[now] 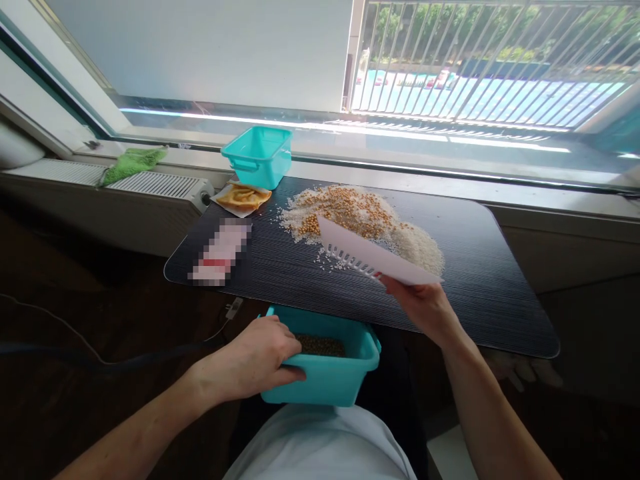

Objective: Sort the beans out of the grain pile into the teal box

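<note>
Nearest, a white shirt (pixel 325 447) fills the bottom edge, and just above it the left hand (pixel 260 357) is clamped on the left rim of a teal tub (pixel 330 383), fingers curled over the edge and the thumb against the outer wall; the tub sits below the near edge of the black mat (pixel 490 280), its rim just under that edge, and holds a shallow layer of dark round grains (pixel 320 345); to the right and a little farther, the right hand (pixel 425 307) pinches the lower right end of a white slotted scraper (pixel 370 257), thumb on top and fingers beneath; the scraper is tilted, its row of slots along the lower edge facing the mat, and its left end reaches into the near side of a pile of rice and beans (pixel 360 217); the pile spreads over the middle of the mat, tan beans mostly at its centre and left, white rice at its right and rim, with loose grains scattered just beside the slots; on the mat's left part lies a blurred pink item (pixel 220 253); beyond it a yellow cloth (pixel 243 197) rests on white paper at the far left corner, touching a second teal tub (pixel 257 157) by the sill; farther left a green cloth (pixel 133 163) lies on a radiator (pixel 150 183); past the window, white railings (pixel 490 60).
</note>
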The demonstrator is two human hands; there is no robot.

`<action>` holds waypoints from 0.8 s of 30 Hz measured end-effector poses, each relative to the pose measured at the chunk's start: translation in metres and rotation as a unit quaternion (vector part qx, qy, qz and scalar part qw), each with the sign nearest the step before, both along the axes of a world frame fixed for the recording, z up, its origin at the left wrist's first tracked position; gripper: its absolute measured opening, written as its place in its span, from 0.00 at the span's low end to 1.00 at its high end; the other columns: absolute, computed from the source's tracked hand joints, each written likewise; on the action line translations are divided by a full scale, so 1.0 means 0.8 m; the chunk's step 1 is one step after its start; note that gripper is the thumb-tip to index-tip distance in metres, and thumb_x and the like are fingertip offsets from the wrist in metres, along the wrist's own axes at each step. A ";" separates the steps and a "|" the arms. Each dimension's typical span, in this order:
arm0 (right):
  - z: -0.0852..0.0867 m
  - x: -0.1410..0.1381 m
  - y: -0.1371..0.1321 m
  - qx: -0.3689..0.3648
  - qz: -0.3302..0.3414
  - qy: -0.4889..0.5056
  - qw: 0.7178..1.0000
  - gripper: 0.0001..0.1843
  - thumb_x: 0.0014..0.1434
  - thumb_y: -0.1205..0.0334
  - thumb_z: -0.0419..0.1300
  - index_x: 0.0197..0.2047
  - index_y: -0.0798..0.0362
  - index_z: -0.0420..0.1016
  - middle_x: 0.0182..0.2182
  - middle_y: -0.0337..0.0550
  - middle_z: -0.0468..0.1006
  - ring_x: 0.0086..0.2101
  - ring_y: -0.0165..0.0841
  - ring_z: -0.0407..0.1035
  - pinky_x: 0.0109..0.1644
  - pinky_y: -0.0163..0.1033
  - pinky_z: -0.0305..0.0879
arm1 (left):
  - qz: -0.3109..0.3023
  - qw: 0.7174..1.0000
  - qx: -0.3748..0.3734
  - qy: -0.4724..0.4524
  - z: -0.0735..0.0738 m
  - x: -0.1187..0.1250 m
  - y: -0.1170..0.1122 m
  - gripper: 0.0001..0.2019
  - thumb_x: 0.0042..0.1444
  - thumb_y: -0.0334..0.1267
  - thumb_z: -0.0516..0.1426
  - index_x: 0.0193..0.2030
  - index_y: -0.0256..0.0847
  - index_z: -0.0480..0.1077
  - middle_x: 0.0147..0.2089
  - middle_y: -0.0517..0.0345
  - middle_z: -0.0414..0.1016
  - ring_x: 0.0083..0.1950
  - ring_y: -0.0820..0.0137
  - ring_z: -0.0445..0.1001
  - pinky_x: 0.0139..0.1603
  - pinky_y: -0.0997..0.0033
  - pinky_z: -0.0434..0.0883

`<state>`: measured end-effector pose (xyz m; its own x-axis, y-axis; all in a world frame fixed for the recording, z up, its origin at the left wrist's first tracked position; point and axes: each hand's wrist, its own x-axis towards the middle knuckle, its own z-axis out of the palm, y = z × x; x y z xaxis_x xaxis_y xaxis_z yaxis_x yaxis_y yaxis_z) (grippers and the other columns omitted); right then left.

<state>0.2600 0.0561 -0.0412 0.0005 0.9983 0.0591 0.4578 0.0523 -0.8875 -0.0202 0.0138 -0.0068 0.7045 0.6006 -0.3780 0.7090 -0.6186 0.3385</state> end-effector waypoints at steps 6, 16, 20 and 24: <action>-0.010 0.010 0.046 -0.008 -0.074 -0.097 0.993 0.22 0.51 0.45 0.59 0.29 0.58 0.80 0.21 0.41 0.76 0.26 0.37 0.71 0.28 0.37 0.63 | 0.007 1.000 0.003 -0.021 -0.004 0.000 -0.001 0.12 0.54 0.42 0.61 0.24 0.39 0.68 0.26 0.62 0.74 0.31 0.70 0.71 0.39 0.70 0.61; -0.013 -0.007 0.050 0.015 -0.040 -0.124 0.991 0.20 0.52 0.47 0.57 0.30 0.57 0.80 0.21 0.41 0.76 0.27 0.37 0.71 0.27 0.35 0.61 | 0.011 1.000 0.008 -0.024 -0.004 0.002 0.002 0.13 0.54 0.42 0.61 0.23 0.39 0.68 0.26 0.62 0.73 0.30 0.70 0.70 0.38 0.70 0.60; -0.020 -0.021 0.049 0.036 -0.006 -0.100 0.994 0.19 0.54 0.50 0.57 0.33 0.57 0.80 0.26 0.41 0.79 0.30 0.38 0.72 0.31 0.36 0.64 | 0.009 1.000 0.005 -0.024 -0.005 0.000 0.000 0.12 0.54 0.41 0.61 0.23 0.39 0.68 0.26 0.62 0.74 0.30 0.70 0.70 0.38 0.70 0.61; -0.023 -0.029 0.046 0.028 0.020 -0.086 0.996 0.19 0.55 0.50 0.56 0.35 0.57 0.79 0.27 0.42 0.79 0.33 0.38 0.73 0.34 0.37 0.66 | 0.009 1.000 0.005 -0.021 -0.006 -0.001 -0.001 0.12 0.53 0.42 0.61 0.24 0.39 0.68 0.27 0.62 0.75 0.31 0.69 0.71 0.39 0.70 0.61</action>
<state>0.2367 0.0925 -0.0596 -0.0546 0.9925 0.1094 0.5994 0.1202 -0.7914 -0.0210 0.0129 -0.0113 0.7092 0.6164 -0.3422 0.7049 -0.6096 0.3627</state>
